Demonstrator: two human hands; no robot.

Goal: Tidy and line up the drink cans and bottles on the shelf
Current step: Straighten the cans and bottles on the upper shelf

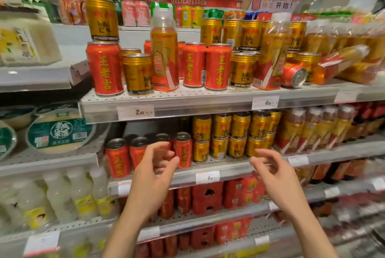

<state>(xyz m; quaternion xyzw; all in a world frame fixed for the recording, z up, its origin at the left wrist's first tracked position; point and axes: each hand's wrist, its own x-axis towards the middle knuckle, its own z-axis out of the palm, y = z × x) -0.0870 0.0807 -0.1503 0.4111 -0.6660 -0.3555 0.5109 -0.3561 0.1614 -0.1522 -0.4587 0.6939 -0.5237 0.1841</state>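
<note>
My left hand (155,166) and right hand (270,169) hang half-curled and empty. The tipped red can (293,75) lies up-right on the top shelf (187,99), probably end-on toward me, nearer my right.

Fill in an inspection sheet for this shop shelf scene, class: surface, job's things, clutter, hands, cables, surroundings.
Surface: perforated top shelf, price tags on its front edge.
Job's things: red cans and gold cans mixed; one gold can stacked on a red can; two orange bottles among them.
Clutter: one red can on its side; a bottle pack leaning beside it.
Hands: left hand and right hand empty, fingers curled, before the lower shelf.
Cables: nothing seen.
Surroundings: food tubs left, a paper sign above.
</note>
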